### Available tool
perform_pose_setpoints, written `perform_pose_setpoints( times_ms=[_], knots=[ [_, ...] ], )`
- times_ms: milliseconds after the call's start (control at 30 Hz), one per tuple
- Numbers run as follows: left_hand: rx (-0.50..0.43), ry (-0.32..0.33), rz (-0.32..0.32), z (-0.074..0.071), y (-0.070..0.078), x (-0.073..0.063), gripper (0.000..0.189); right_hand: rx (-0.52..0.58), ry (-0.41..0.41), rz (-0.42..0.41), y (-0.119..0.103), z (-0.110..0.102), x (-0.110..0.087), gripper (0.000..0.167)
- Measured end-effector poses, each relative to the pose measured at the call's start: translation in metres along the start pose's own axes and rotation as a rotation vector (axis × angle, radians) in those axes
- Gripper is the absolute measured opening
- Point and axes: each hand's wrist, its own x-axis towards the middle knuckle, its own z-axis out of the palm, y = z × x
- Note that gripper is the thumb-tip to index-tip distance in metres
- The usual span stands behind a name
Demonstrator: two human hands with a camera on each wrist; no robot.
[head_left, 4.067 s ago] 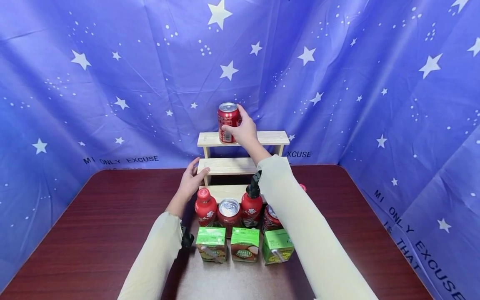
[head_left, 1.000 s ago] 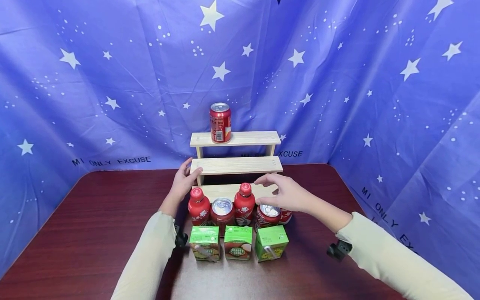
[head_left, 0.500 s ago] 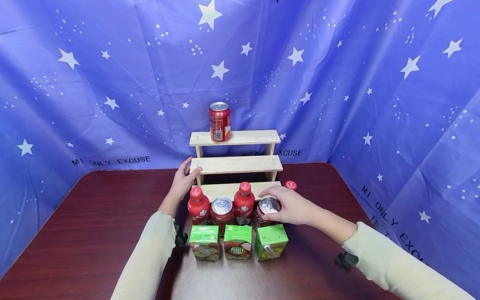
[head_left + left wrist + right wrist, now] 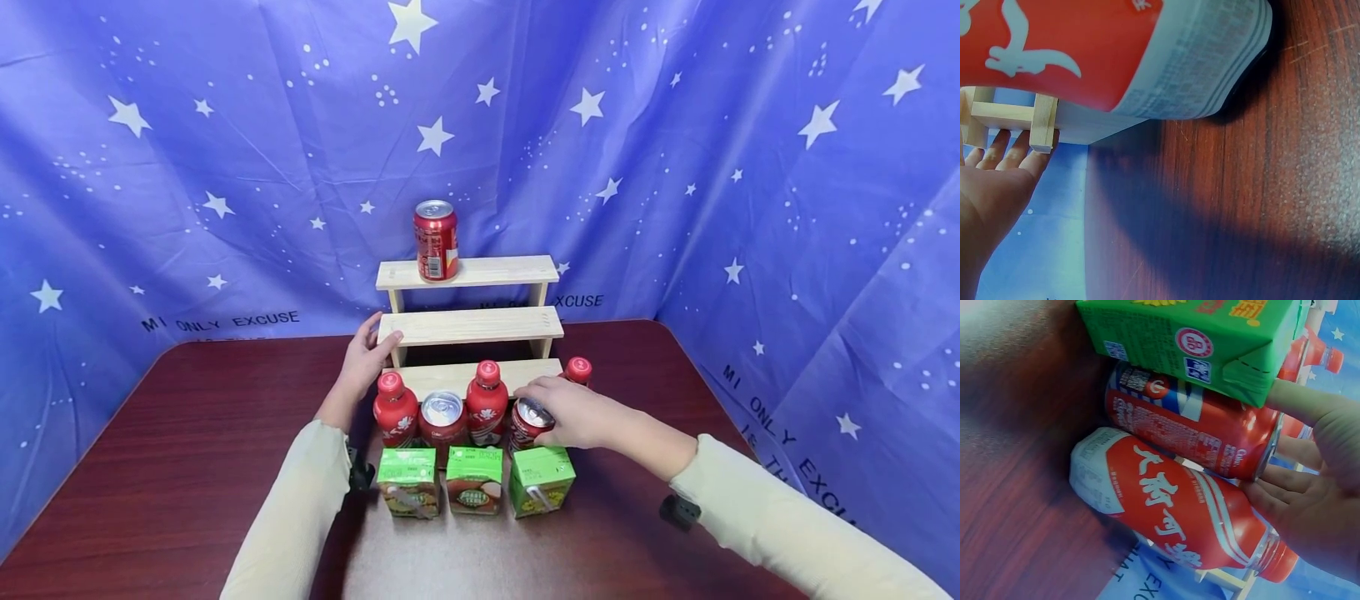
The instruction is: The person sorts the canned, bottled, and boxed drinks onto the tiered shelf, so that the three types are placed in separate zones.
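Left sleeve (image 4: 288,508) and right sleeve (image 4: 795,517): long, pale cream, plain, loose, lightly creased, cuffs (image 4: 694,475) a bit wavy. Small blocky black units by both cuffs, left wrist unit (image 4: 362,472), right wrist unit (image 4: 678,511). Left grip (image 4: 366,358), right grip (image 4: 577,410) bare.

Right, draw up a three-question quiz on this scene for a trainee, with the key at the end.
1. Multiple choice: how many green boxes stand in the front row?
A) two
B) three
C) four

2. True or false: a bottle stands on the top step of the wooden stand.

3. Short answer: in the head view, what is the person's right grip around?

Key:
1. B.
2. False; the upper red can stands there.
3. The top of the lower red can, just behind the right-hand green box.
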Motion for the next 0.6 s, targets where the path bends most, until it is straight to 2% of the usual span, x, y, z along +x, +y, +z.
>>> perform_pose_setpoints(
  times_ms=[233, 600],
  knots=[
    [-0.010, -0.002, -0.007, -0.001, -0.001, 0.000, 0.066, -0.016, -0.122, 0.042, -0.003, -0.004, 0.011, 0.063],
    [-0.016, -0.009, 0.003, 0.000, -0.002, 0.000, 0.066, -0.116, -0.226, 0.030, -0.003, -0.009, 0.022, 0.059]
  ],
)
